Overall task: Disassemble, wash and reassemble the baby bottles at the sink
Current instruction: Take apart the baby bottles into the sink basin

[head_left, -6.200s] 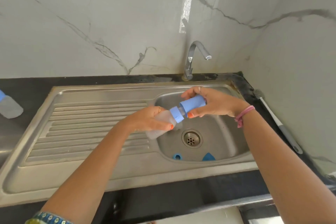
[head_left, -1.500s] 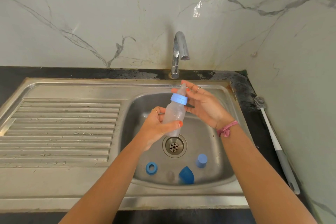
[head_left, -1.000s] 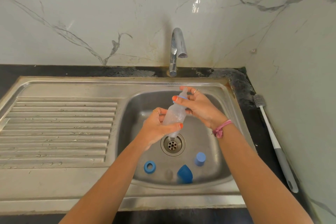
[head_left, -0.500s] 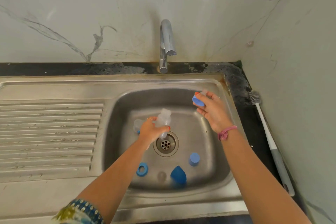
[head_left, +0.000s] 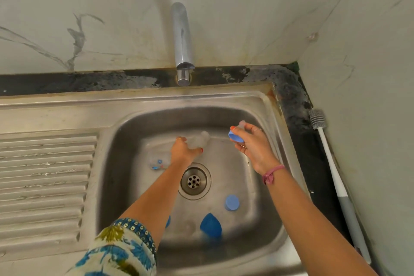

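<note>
Your left hand [head_left: 184, 151] is low in the sink [head_left: 125, 141], fingers wrapped round the clear bottle body [head_left: 198, 140]; its long axis runs from your palm up and to the right, open neck toward the far right; the body sits just far of the drain [head_left: 194, 180]. Your right hand [head_left: 252, 144] holds the blue collar [head_left: 235, 138] with its teat, pinched between thumb and fingertips, just right of that neck and apart from it; the left hand is nearer the basin floor. A second clear bottle [head_left: 158, 159] lies just left of your left hand; judged next: setting the body down beside it.

Marble-veined walls [head_left: 246, 18] above black countertop [head_left: 67, 83].
</note>
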